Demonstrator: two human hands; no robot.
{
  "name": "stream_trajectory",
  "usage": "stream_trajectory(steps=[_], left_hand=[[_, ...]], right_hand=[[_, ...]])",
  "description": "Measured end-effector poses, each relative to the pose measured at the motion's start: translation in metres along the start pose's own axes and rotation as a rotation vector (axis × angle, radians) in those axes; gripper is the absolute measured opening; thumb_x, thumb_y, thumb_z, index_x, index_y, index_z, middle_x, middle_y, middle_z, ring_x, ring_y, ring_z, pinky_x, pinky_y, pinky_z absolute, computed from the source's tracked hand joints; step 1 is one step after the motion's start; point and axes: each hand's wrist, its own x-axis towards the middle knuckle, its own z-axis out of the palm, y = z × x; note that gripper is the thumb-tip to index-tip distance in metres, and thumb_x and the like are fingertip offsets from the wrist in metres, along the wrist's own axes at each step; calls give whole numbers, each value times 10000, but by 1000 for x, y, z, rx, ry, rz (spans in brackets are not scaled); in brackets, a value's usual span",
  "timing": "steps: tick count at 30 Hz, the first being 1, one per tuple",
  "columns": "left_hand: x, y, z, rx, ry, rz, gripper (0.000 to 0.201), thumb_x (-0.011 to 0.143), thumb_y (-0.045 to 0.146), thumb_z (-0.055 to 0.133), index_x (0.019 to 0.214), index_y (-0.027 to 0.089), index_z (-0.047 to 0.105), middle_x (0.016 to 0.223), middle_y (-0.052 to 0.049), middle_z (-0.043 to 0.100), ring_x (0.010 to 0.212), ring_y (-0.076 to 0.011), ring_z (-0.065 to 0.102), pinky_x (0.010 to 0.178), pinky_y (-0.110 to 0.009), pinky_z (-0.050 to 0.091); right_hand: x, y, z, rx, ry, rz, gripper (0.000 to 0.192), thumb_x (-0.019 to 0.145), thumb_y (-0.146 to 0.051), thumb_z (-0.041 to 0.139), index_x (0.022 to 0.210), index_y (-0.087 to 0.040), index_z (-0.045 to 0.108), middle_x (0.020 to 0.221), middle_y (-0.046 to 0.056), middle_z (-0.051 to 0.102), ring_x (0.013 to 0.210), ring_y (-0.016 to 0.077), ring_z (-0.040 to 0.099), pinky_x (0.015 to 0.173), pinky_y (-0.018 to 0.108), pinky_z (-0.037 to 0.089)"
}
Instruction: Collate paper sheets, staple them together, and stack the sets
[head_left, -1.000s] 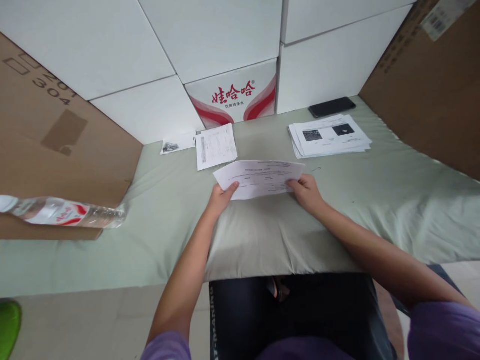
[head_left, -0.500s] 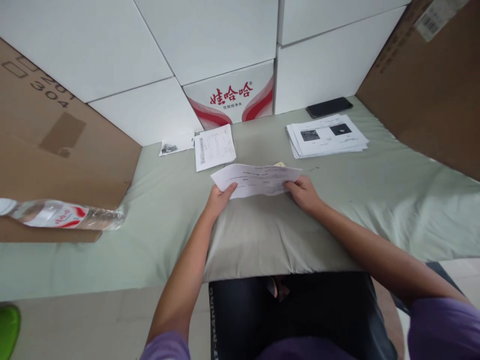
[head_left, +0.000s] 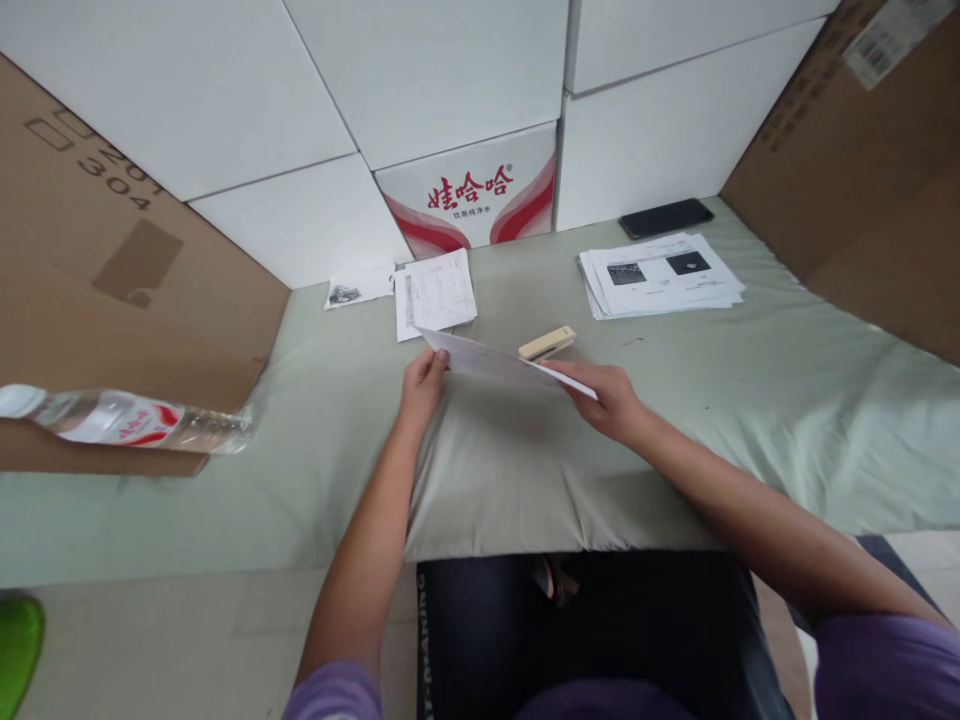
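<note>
Between my hands, above the green cloth, I hold a sheaf of paper, tilted so that it shows nearly edge-on. My left hand pinches its left end, thumb on the near side. The right end is gripped by my right hand, its fingers partly behind the paper. Just beyond the sheaf lies a cream stapler, close to my right fingers. A small stack of printed sheets rests past my left hand. Farther right sits a thicker stack of printed papers with two dark pictures on top.
A black phone lies behind the right stack. White boxes form a wall at the back. Brown cartons stand at both sides. On the left carton's flap lies a water bottle. A small printed slip lies back left.
The paper has turned from showing its printed face to nearly edge-on, uncovering the stapler behind it. My right hand has rolled over. Both hands still hold the paper.
</note>
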Motion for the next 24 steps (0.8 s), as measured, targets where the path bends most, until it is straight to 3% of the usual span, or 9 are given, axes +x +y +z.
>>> stream_trajectory(steps=[4, 9, 17, 19, 21, 24], left_hand=[[-1, 6, -5, 34, 16, 51, 458, 859, 620, 635, 685, 197, 659, 680, -11, 627, 699, -177, 584, 663, -276, 473], [-3, 8, -1, 28, 2, 42, 427, 821, 606, 675, 702, 195, 685, 663, -7, 609, 679, -178, 548, 626, -278, 446], [-5, 14, -1, 49, -15, 23, 482, 803, 569, 687, 561, 200, 493, 554, 32, 385, 574, -127, 368, 540, -260, 290], [-6, 15, 0, 92, -22, 26, 471, 821, 556, 668, 573, 197, 488, 556, 37, 373, 576, -123, 371, 543, -256, 297], [-6, 14, 1, 149, -5, 51, 402, 843, 529, 650, 647, 189, 561, 619, 21, 471, 643, -133, 459, 590, -243, 357], [-1, 12, -2, 148, 87, -25, 353, 863, 539, 629, 851, 189, 672, 781, -27, 635, 784, -159, 589, 658, -233, 436]], right_hand=[[2, 5, 8, 32, 96, 153, 444, 973, -574, 494, 998, -225, 768, 844, 74, 747, 862, 262, 730, 816, 405, 609], [6, 13, 12, 274, 150, 292, 529, 913, -673, 564, 1072, -206, 755, 1024, 98, 758, 998, 296, 722, 908, 501, 610], [11, 21, 13, 441, 130, 401, 593, 855, -688, 646, 1134, -174, 747, 1044, 121, 761, 924, 293, 741, 876, 522, 626], [10, 22, 12, 376, 135, 383, 589, 882, -688, 608, 1145, -179, 745, 1038, 118, 764, 938, 300, 741, 860, 512, 630], [8, 22, 10, 225, 163, 308, 538, 941, -646, 545, 1143, -190, 746, 1033, 109, 766, 971, 301, 738, 869, 488, 627], [4, 15, 5, -23, 109, 15, 410, 1023, -474, 471, 1200, -208, 728, 1126, 106, 753, 1073, 275, 720, 945, 439, 598]])
